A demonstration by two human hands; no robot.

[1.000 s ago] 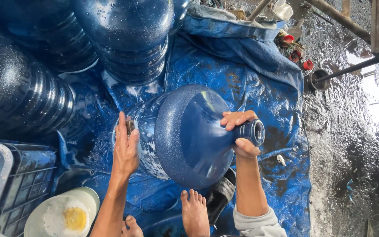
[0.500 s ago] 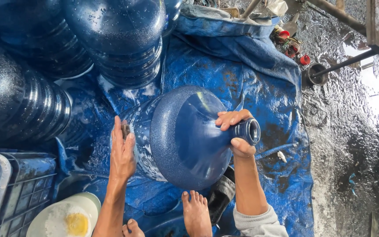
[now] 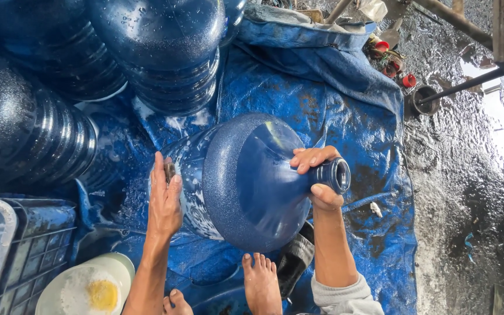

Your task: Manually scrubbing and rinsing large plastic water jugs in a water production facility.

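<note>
A large blue water jug lies on its side on a blue tarpaulin, its neck pointing right. My right hand grips the jug's neck just behind the open mouth. My left hand lies flat on the soapy, ribbed body of the jug with a small dark scrubber under the fingers. My bare foot rests on the tarpaulin just below the jug.
Several big blue jugs lie stacked at the top and left. A blue crate and a white bowl with a yellow sponge sit bottom left. Wet concrete, red caps and a metal pipe lie right.
The jug has rolled slightly under my hands. My left hand has slid a little over the soapy body, and my right hand keeps its grip on the neck.
</note>
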